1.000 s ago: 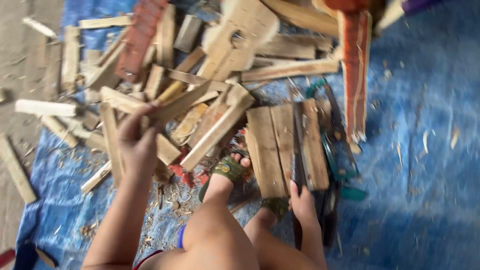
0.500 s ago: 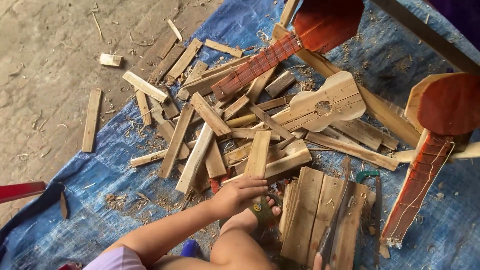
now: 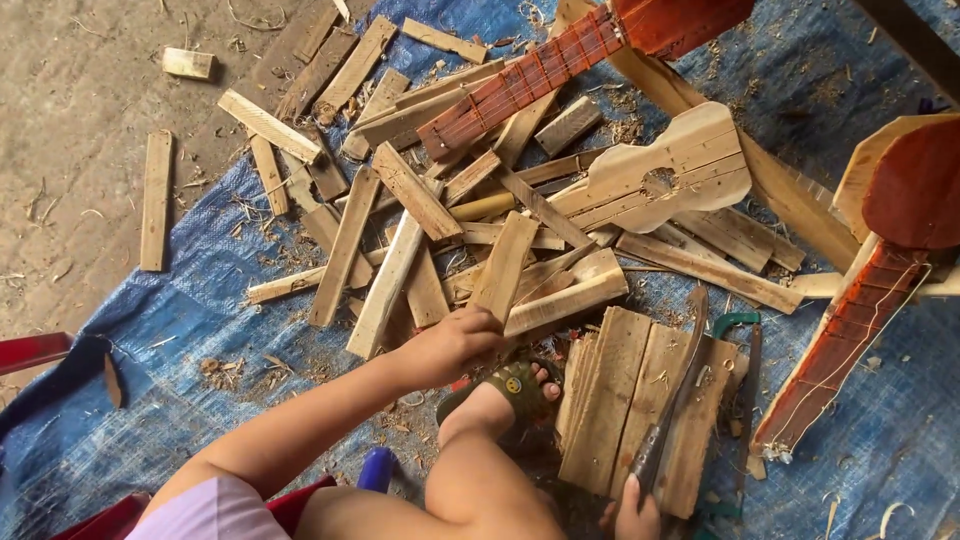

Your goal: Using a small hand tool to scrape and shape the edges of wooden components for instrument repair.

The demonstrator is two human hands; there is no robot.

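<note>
My left hand (image 3: pixel 452 343) reaches forward and is closed on the near end of a short pale wooden plank (image 3: pixel 505 262) that lies at the edge of a pile of wood offcuts (image 3: pixel 400 200). My right hand (image 3: pixel 636 512) is at the bottom edge, gripping the handle of a long dark chopping blade (image 3: pixel 680 380). The blade lies across a panel of joined boards (image 3: pixel 620 400). My sandalled foot (image 3: pixel 515 385) rests beside that panel.
A blue tarp (image 3: pixel 220 320) covers the ground, with bare dirt (image 3: pixel 70 150) to the left. An unpainted guitar-shaped cutout (image 3: pixel 665 175) lies in the pile. Red-painted small guitars lie at the top (image 3: pixel 560 65) and right (image 3: pixel 880 260). A green-framed saw (image 3: pixel 738 325) sits by the panel.
The view swung from the panel to the pile. My left hand came off the left of the pile and settled on the pale plank's near end. My right hand stays low on the blade.
</note>
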